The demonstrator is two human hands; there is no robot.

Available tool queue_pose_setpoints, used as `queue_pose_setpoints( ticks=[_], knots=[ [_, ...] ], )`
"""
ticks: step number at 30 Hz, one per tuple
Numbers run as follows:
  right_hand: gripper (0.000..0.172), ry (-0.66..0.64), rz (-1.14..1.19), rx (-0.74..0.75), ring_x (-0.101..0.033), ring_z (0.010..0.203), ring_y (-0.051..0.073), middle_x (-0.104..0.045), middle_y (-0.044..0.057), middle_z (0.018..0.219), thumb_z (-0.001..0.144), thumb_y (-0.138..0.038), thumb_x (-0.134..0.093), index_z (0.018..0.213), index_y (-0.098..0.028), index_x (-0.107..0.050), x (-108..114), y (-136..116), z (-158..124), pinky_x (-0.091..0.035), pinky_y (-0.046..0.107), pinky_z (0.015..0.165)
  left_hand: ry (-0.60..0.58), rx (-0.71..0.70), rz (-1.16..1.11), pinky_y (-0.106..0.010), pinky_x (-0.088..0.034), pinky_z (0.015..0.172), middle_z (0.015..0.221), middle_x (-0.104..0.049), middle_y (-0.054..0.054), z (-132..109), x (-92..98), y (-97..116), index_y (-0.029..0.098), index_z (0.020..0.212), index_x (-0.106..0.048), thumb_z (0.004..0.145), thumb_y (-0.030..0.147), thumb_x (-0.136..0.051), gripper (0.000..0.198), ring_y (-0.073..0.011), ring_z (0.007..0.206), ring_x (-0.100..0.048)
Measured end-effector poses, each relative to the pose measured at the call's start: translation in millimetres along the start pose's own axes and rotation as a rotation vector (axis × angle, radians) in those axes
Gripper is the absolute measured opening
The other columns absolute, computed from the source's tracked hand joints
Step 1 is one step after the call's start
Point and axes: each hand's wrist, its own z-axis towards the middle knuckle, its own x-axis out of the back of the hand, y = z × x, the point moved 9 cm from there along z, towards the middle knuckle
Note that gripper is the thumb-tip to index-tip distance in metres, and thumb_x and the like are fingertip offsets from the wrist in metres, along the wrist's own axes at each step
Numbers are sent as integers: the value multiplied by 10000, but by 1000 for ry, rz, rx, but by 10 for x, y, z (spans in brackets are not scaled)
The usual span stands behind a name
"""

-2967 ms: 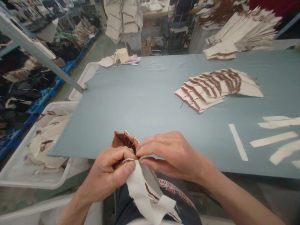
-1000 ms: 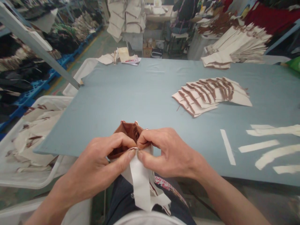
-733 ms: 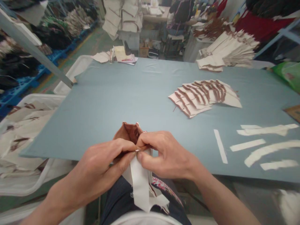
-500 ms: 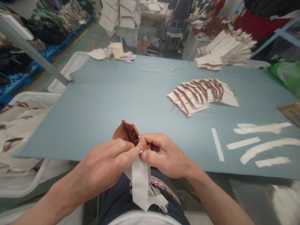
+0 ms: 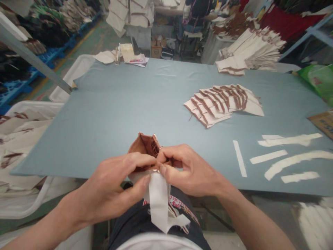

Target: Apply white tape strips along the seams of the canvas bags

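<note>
At the table's near edge, both hands are on a brown-lined, cream fabric piece [image 5: 143,144] that gapes like a pouch. A white fabric strip [image 5: 159,201] hangs down from its edge in front of my lap. My right hand [image 5: 188,170] pinches the edge at the top of the strip between thumb and forefinger. My left hand [image 5: 122,182] holds the piece from the other side, its fingers over the brown lining and its thumb lower, by the strip. My fingers hide part of the edge.
On the blue-green table [image 5: 117,104] lie a fanned stack of cream pieces with brown edges [image 5: 221,100] and several loose white strips [image 5: 286,140]. A larger cream stack [image 5: 249,52] is at the back right. A white bin [image 5: 33,104] of fabric pieces stands left.
My left thumb has moved down and away from my right fingertips, showing more of the brown edge. The fabric piece and both hands have shifted slightly right in view.
</note>
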Motion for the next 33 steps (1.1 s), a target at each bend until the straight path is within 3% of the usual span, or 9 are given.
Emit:
queue_pose_setpoints(
  ticks=[2, 6, 12, 15, 22, 26, 33],
  knots=[
    [106, 42, -113, 131, -510, 615, 109, -574, -32, 659, 765, -163, -519, 721, -195, -609, 53, -139, -52, -363, 232, 593, -102, 108, -109, -171, -485, 648, 852, -752, 50, 62, 0, -61, 215, 1090, -681, 1061, 171, -535, 156, -92, 671, -673],
    [138, 106, -251, 334, -486, 578, 93, -578, -50, 655, 773, -100, -518, 734, -199, -606, 82, -301, -143, -372, 232, 606, -252, 102, -166, -194, -396, 554, 653, -581, 63, 157, -57, -44, 184, 774, -608, 1120, 192, -418, 395, -83, 556, -522],
    [147, 164, -245, 389, -484, 574, 89, -577, -48, 650, 774, -96, -512, 735, -190, -617, 56, -236, -176, -377, 219, 599, -105, -201, 179, -284, -352, 554, 643, -539, 45, 29, -157, 87, 214, 758, -504, 1161, 219, -411, 414, -122, 547, -474],
    [145, 171, -213, 318, -502, 572, 90, -595, -45, 647, 788, -116, -506, 724, -194, -611, 28, -110, -134, -377, 215, 592, -43, -239, 227, -307, -343, 537, 620, -520, 43, -72, -190, 30, 228, 759, -485, 1165, 223, -400, 415, -137, 525, -458],
    [150, 157, -298, 354, -512, 589, 95, -612, -42, 673, 856, -108, -531, 770, -196, -616, 25, -158, -130, -380, 224, 620, -209, -37, -15, -242, -431, 653, 778, -648, 22, 65, -183, -97, 197, 891, -584, 1188, 307, -308, 420, -124, 669, -581],
    [153, 141, -429, 333, -558, 632, 116, -646, -22, 707, 912, -134, -552, 784, -198, -607, 7, -186, -148, -372, 256, 644, -223, 106, -36, -255, -380, 609, 699, -568, 54, 163, -198, -91, 216, 764, -497, 1155, 226, -350, 418, -122, 587, -499],
    [167, 181, -506, 352, -555, 638, 130, -661, -10, 713, 909, -137, -546, 760, -202, -586, 32, -188, -251, -345, 279, 639, -136, 121, -56, -263, -315, 567, 664, -485, 75, 170, -305, -11, 217, 755, -467, 1126, 200, -409, 376, -113, 548, -426]
  ],
)
